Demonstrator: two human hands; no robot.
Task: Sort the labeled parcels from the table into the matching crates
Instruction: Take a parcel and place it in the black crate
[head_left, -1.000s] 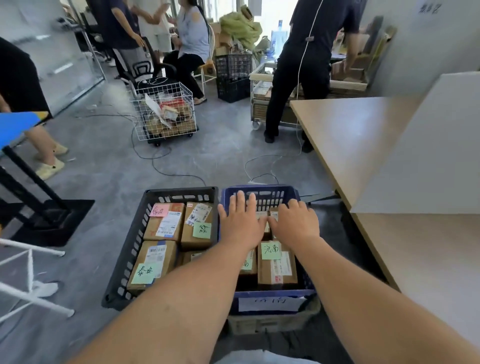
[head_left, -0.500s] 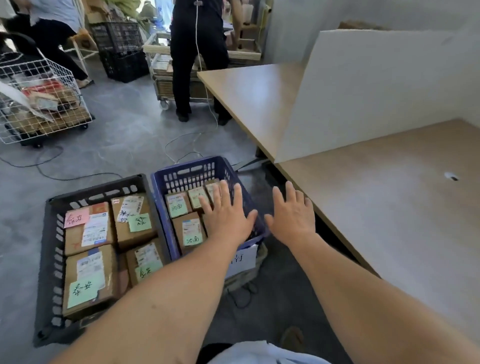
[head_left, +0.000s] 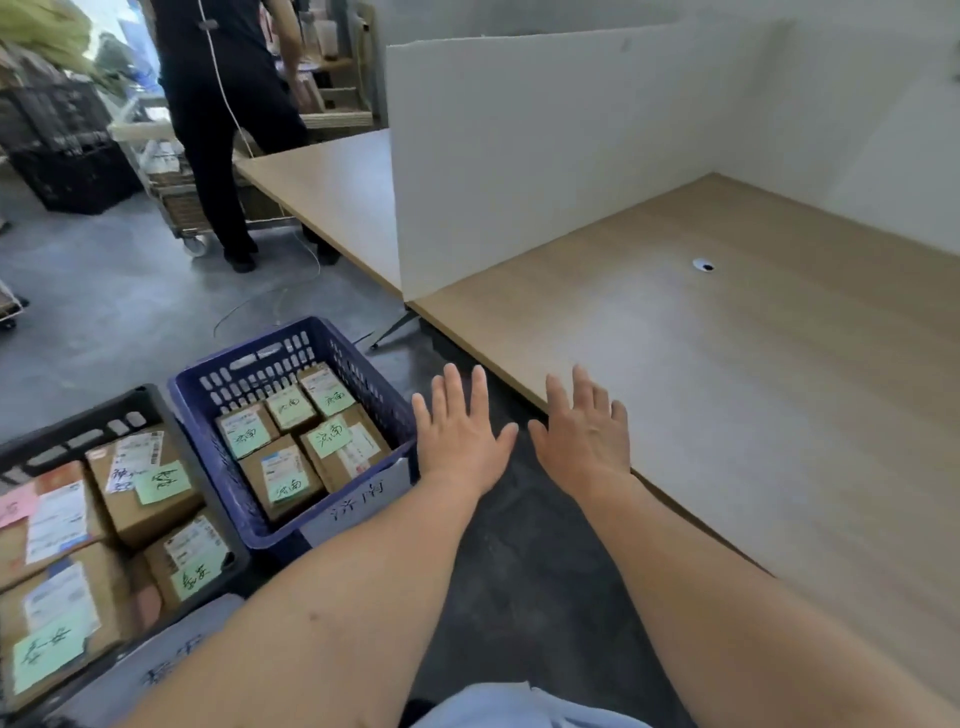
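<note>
Both hands are out in front, palms down; the left hand (head_left: 460, 439) sits just right of the blue crate (head_left: 270, 364) over the dark floor (head_left: 104, 312), fingers straight and fanned apart, thumb out wide; the right hand (head_left: 584, 441) is further right of the crate, fingers splayed the same way, lying across the near edge of the wooden table (head_left: 753, 415); whether it touches the wood, I cannot tell. Inside the blue crate, brown parcels (head_left: 280, 473) lie flat and packed side by side, each with a green handwritten note on top; a white label (head_left: 363, 501) hangs on the crate's front wall. Hard against the crate's left side sits a black crate (head_left: 78, 436), more parcels (head_left: 140, 499) in it, green notes and one pink one showing. Right of the blue crate the tabletop runs pale and wide, with a small white grommet (head_left: 703, 266) set in it; a white divider board (head_left: 545, 156) stands upright across it, white wall behind. Beyond the crate, grey concrete floor and a thin cable (head_left: 291, 291) trailing over it; further back a person in black (head_left: 223, 130) stands at a wheeled cart (head_left: 176, 208), and dark crates (head_left: 67, 156) are stacked far off to the left.
</note>
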